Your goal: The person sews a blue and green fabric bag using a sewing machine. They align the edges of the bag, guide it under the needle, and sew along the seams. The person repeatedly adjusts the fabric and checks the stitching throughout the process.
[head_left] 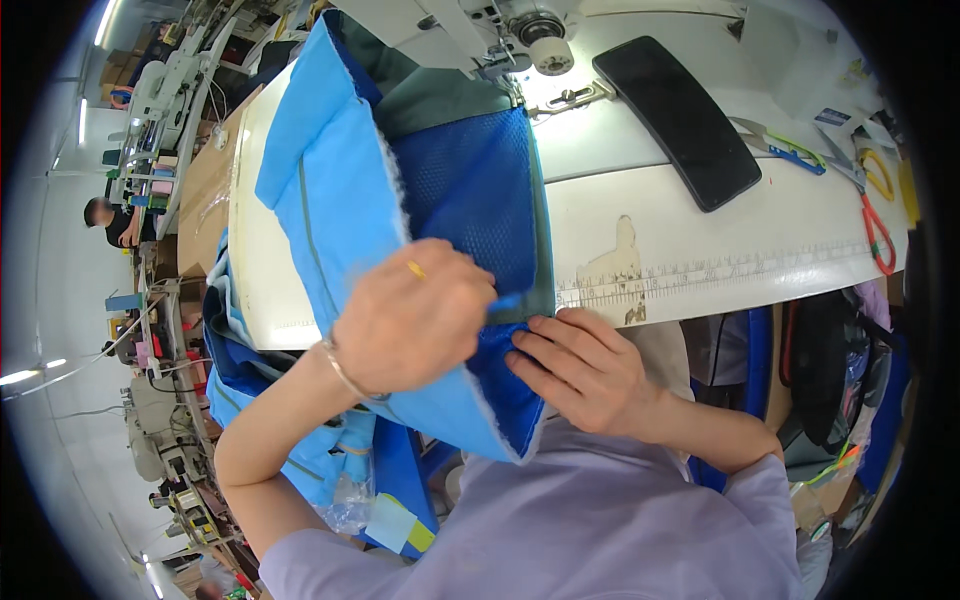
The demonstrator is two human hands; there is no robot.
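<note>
A blue fabric piece (335,190) with a dark blue mesh panel (470,190) lies across the white sewing table (700,250), running up to the sewing machine's needle area (530,45). My left hand (410,320) is closed on the fabric's near edge, pinching a fold of light blue cloth. My right hand (585,370) presses and pinches the dark blue edge right beside it, at the table's front rim.
A black phone (675,120) lies on the table to the right of the machine. Scissors with coloured handles (875,225) and snips (790,150) sit at the far right. More blue fabric (240,370) hangs off the left. Other sewing stations and a person (115,220) are at left.
</note>
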